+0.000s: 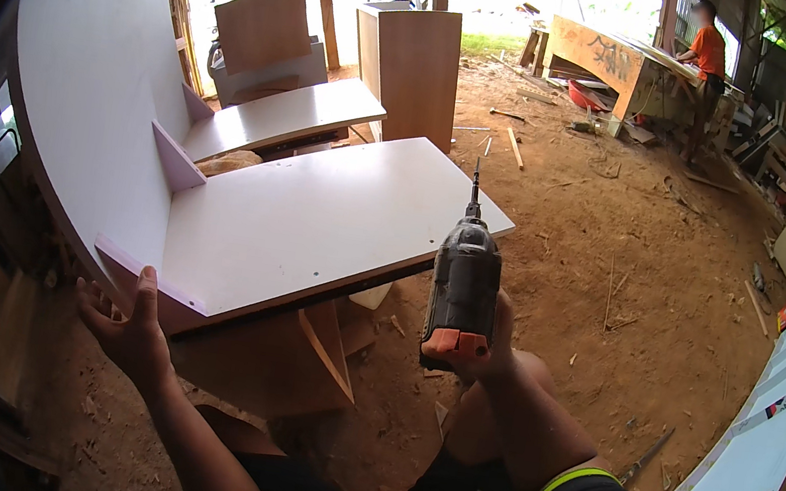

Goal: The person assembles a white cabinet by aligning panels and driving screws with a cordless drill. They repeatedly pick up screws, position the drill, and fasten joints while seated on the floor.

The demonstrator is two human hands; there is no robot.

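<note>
Panel (98, 53), tall, white, upright at left. Shorter white board (316, 220) lies flat, meeting its base. Power drill (464, 291) at that board's right end, clamped in right hand (493, 350), fingers mostly hidden. Left hand (136, 330): fingers apart beside lilac cleat (173, 294), contact unclear. Driver bit (475, 195) points away.

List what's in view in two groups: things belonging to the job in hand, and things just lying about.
In use, apparently: drill in right hand; flat white panel; upright white panel; pink strip beside left hand.
Lying about: sticks; red tub.
</note>
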